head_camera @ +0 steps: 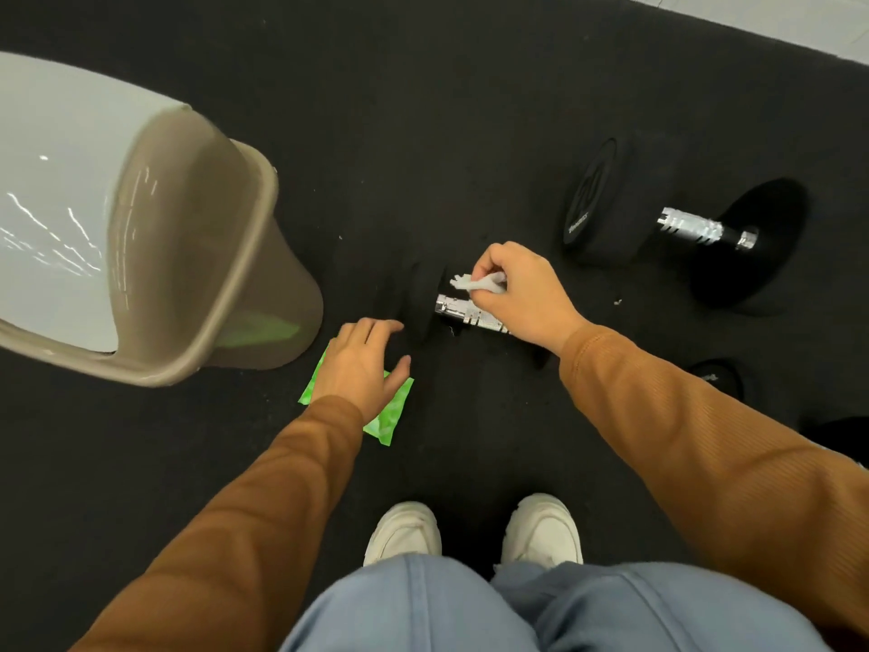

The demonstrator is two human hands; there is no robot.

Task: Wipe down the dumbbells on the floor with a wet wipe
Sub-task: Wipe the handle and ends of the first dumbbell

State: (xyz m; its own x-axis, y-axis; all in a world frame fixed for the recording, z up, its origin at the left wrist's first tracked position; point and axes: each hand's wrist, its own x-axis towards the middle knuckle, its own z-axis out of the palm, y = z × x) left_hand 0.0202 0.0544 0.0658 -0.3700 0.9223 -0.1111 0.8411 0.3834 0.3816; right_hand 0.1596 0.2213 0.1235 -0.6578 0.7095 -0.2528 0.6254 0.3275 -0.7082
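Observation:
A black dumbbell with a chrome handle lies on the dark floor in front of me. My right hand hovers over that handle, fingers pinched on a crumpled white wet wipe. My left hand rests flat, fingers spread, on a green wipe packet, its fingertips near the dumbbell's left head. A second, larger black dumbbell lies farther right, untouched.
A beige bin with a white liner stands tilted at the left, close to the packet. Another dark weight sits behind my right forearm. My white shoes are just below. Pale flooring shows at the top right corner.

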